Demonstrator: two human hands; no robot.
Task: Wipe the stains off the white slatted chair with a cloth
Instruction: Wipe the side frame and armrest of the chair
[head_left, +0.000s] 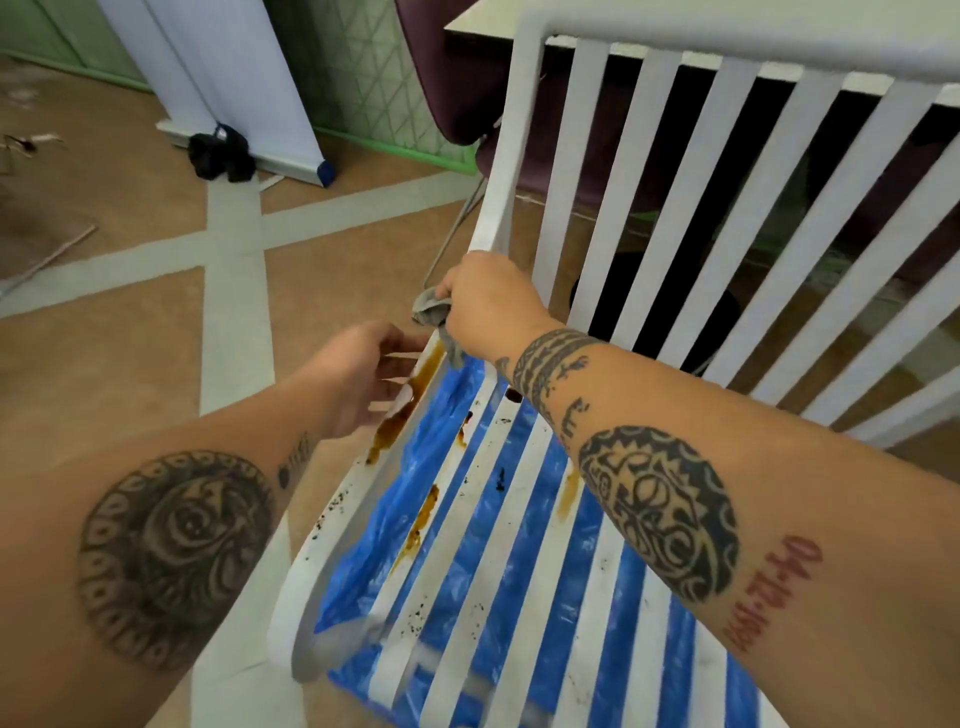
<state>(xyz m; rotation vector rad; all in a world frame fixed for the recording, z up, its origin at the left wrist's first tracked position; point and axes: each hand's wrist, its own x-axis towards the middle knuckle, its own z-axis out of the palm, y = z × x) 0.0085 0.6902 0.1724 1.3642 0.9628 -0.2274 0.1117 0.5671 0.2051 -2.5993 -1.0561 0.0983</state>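
White slatted chair (506, 156) is seen beneath both forearms, its seat spread under and between the hands. One grey cloth (431, 306) is gripped in the right hand (488, 301), fingers curled tightly round it, at the seat's far corner where the backrest post rises. The left hand (358, 379) is held just below and left of the right, fingers loosely spread with nothing held, at the outer seat rail; whether the rail is touched cannot be told. At least four brown stains (400, 415) are counted, the longest lying beside the left hand. One blue plastic sheet (395, 519) is seen under the slats.
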